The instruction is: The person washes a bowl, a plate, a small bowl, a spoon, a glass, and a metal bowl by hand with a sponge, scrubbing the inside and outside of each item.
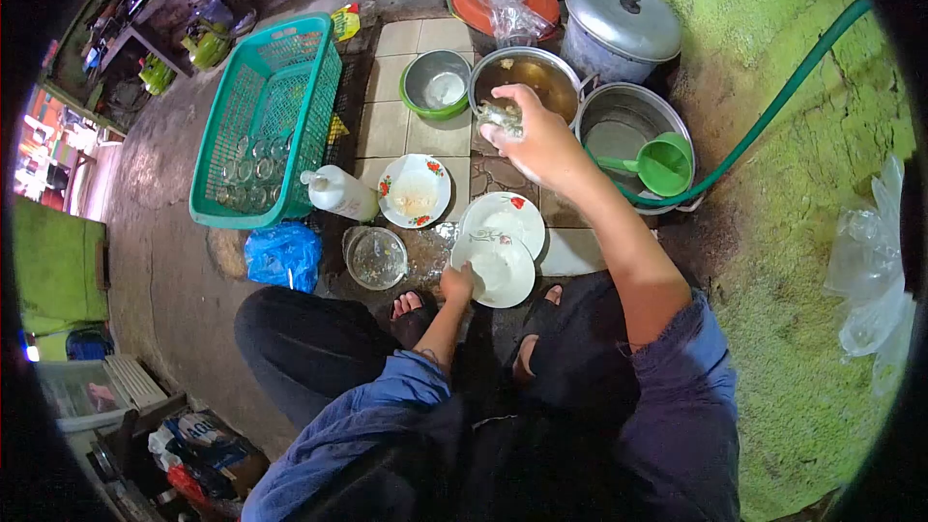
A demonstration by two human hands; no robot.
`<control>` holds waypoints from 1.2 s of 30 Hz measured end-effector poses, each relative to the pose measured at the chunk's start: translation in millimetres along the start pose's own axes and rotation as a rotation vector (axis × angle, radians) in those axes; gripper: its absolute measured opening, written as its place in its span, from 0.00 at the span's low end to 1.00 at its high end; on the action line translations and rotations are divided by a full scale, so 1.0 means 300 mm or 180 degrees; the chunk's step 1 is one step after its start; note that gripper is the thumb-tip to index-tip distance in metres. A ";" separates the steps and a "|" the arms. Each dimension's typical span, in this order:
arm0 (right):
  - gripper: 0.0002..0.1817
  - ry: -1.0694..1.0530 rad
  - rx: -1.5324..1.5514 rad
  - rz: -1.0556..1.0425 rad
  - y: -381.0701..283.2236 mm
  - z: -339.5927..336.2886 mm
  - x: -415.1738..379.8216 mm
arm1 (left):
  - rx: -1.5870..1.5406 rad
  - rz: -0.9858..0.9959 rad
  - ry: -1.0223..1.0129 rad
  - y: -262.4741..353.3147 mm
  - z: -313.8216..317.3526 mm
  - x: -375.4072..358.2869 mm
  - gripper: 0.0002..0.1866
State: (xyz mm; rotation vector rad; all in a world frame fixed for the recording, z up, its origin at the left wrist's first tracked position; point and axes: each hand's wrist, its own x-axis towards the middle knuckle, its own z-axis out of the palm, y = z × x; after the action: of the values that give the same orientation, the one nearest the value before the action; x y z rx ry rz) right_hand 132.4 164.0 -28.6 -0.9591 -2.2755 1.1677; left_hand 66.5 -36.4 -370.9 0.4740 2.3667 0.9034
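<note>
My left hand (pixel 457 284) grips the near left rim of a white plate (pixel 505 275), tilted in front of another white plate (pixel 517 219) with a red flower. Over the edge of a pot of brownish water (pixel 543 82), my right hand (pixel 527 135) is closed around a wet, greyish scrubber (pixel 504 120). A floral plate (pixel 416 190) with food bits lies on the tiles to the left. Beside it are a white bottle (pixel 340 193) and a clear round dish (pixel 376 258).
A teal basket (pixel 217 135) holding glasses stands left, near a blue plastic bag (pixel 282 256). Nested bowls (pixel 436 83) are behind the plates. At right are a metal pot (pixel 619 116) with a green dipper (pixel 665 165), a lidded pot (pixel 623 19) and a green hose (pixel 788 97).
</note>
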 end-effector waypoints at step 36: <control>0.23 0.0509 -0.0744 -0.0715 -0.065 -0.085 -0.029 | 0.0377 -0.0978 0.1167 -0.216 -0.017 0.665 0.30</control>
State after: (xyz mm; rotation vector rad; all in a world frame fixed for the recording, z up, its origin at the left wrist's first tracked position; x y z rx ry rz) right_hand 146.4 163.4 1.5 -0.8186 -2.3506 0.7185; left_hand -100.6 14.6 -486.8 -0.0218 2.7352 0.7594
